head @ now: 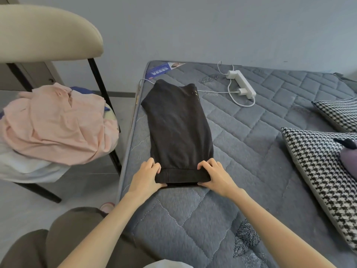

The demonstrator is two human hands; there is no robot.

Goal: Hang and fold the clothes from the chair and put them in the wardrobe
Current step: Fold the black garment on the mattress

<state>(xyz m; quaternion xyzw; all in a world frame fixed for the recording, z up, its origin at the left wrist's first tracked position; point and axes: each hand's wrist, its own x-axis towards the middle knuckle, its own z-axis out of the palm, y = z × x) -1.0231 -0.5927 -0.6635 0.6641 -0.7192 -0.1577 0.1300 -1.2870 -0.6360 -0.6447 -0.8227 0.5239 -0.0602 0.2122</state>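
Head view: your left hand (148,175) and right hand (214,175) each pinch one end of the black garment's (177,122) near fold, fingers curled over the top, thumbs at the front edge. Carry both ends forward together, keep the fold square to the strip's sides, and press flat before releasing. The garment lies along the mattress's (251,132) left edge as a long narrow strip, thick, matte and barely wrinkled. Pink clothes (58,122) wait on the chair (48,31), left of the mattress.

The left edge cuts off the chair (48,33); the right edge cuts off the houndstooth pillow (318,180).
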